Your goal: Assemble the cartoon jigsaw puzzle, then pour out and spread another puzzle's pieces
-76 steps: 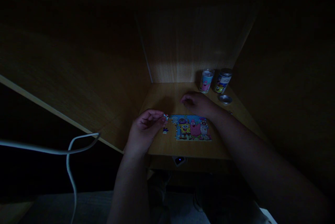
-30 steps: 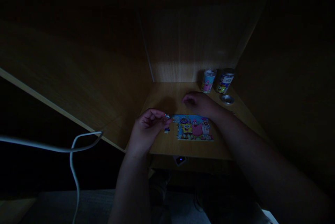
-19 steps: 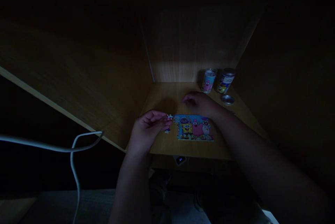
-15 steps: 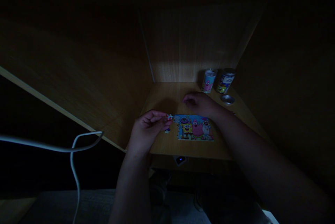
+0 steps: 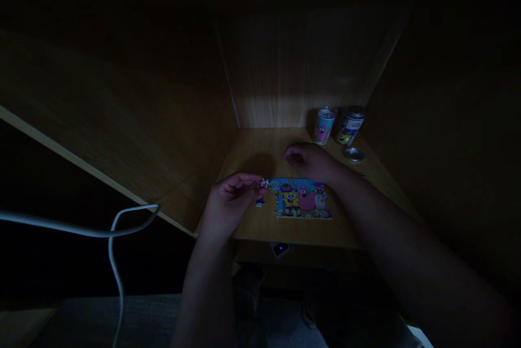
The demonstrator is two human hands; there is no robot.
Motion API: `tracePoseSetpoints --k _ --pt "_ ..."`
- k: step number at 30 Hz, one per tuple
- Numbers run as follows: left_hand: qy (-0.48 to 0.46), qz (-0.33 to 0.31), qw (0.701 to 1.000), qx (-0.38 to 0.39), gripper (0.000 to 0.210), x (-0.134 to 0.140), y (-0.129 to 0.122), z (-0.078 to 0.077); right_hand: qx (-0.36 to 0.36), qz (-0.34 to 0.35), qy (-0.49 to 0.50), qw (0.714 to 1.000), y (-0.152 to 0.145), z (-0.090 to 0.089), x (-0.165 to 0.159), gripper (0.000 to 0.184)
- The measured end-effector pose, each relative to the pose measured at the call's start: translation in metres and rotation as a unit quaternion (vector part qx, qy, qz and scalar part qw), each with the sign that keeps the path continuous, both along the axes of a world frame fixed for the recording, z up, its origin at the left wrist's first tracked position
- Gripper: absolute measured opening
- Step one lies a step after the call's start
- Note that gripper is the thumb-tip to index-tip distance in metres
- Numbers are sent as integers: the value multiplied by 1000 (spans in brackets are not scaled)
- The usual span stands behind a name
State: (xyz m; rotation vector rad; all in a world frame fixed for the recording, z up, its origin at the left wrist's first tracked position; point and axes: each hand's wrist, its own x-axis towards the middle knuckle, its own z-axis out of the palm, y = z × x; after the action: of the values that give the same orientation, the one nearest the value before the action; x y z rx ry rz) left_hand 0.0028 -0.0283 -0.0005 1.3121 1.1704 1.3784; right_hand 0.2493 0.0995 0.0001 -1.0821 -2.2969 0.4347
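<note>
Jigsaw pc. [image 5: 265, 183], qty 1, small, red/white/pale blue: at upper L edge of the part-built puzzle [image 5: 304, 197], pinched betw. thumb and fingertips of L hand [image 5: 230, 201]. Contact w/ puzzle: can't tell. Change vs. approx. 2.5 s ago: pc. nearer that edge, visible gap mostly gone; prob. means a fit is being tried, not yet seated. R hand [image 5: 307, 160] approx. as before: fingers curled, just beyond puzzle's far edge, forearm over its R far corner; whether anything's in it, can't tell. Puzzle: cartoon figs. on blue, flat on wooden desk [image 5: 301, 232], L side ragged, i.e. incomplete. Loose pc. [image 5: 259, 203], qty 1, dk. blue/white, on desk just below L fingertips, partly hidden. Rear R of desk: can w/ pink fig. [image 5: 323, 130], upright; beside it, 2nd can w/ dk. top [image 5: 350, 126], upright; round metal lid [image 5: 354, 154] in front of latter. Small item [image 5: 362, 175] past R forearm, mostly hidden, ID unclear. Below desk's near edge: device w/ lit blue mark [image 5: 280, 249], partly cut off by edge. Far L: white cable [image 5: 81, 227], runs out of frame. Light v. dim; pc. detail and legs below hard to make out.
</note>
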Motion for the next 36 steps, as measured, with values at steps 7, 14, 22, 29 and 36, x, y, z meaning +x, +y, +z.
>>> tracePoseSetpoints --k 7,14,22,29,36 --pt "105 0 994 36 8 1 -1 5 -4 19 20 1000 1 -1 -1 15" --pt "210 -20 974 83 16 1 -1 3 -5 14 15 1000 -1 0 -2 18" --pt "252 -20 963 96 16 0 1 1 2 18 17 1000 2 -2 -2 17" --pt "226 -28 970 81 14 0 3 -4 -3 15 12 1000 0 -1 -2 16" --pt "188 -44 978 73 14 1 4 -8 -5 14 9 1000 -2 2 -1 17"
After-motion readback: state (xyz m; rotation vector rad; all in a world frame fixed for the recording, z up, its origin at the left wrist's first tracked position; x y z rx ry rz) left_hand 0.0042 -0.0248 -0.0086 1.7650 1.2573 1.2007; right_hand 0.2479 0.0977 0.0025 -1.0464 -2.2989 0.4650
